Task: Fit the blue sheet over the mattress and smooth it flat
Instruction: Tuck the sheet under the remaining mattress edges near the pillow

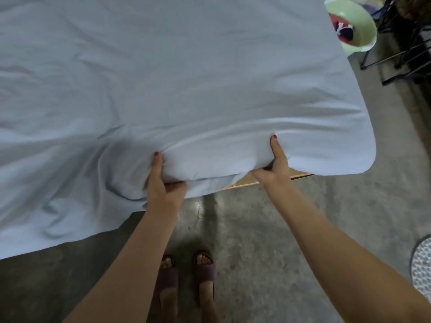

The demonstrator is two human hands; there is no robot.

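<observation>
- Pale blue fabric sheet (186,78): spread over the mattress, loose and wrinkled at near left.
- Left hand (163,180), right hand (272,164): apart, each clamped on the sheet-covered near mattress edge.

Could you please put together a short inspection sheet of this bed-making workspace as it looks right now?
Surface: grey concrete floor, with a crack near the bed edge.
Job's things: light blue fabric sheet covers the mattress, which is hidden; wrinkled, loose at lower left, drawn round the near right corner. Pale wooden bed base shows under the lifted edge.
Clutter: pale green plastic basin holding coloured items on the floor at top right; patterned round mat at right edge.
Hands: left hand and right hand both grip the sheet-covered edge, thumbs on top.
Cables: nothing seen.
Surroundings: black wire rack at top right.
</observation>
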